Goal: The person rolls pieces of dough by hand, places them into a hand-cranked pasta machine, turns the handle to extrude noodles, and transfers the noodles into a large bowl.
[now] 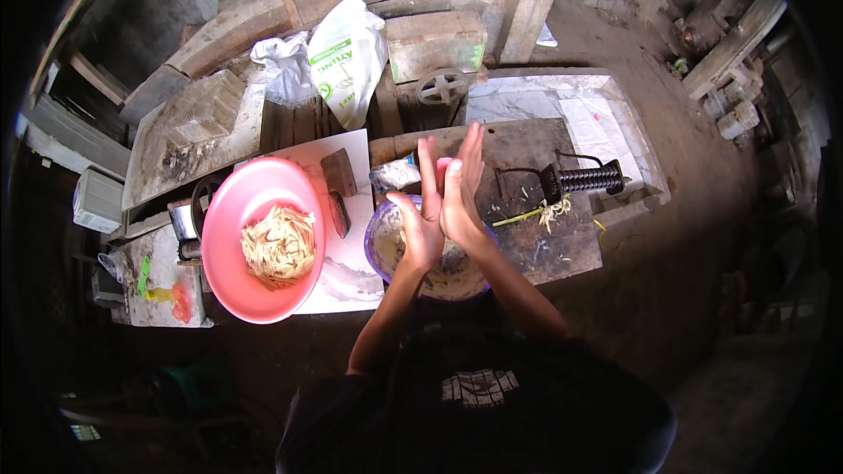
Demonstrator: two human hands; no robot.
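Note:
My left hand (420,226) and my right hand (463,186) are pressed palm to palm with the fingers straight, upright over a purple bowl (374,246). The bowl holds pale dough-like stuff. Whether anything lies between my palms is hidden. To the left stands a pink bowl (226,204) with a heap of pale noodle-like strips (279,247). Both bowls rest on a white sheet (351,270) at the near edge of the bench.
A dark board (527,250) on the right carries a black metal tool with a coiled handle (581,180) and a few loose strips (553,211). A cleaver (338,184) lies behind the bowls. Further back are a white printed bag (347,57), a grey bag (283,66) and a small hand wheel (442,86).

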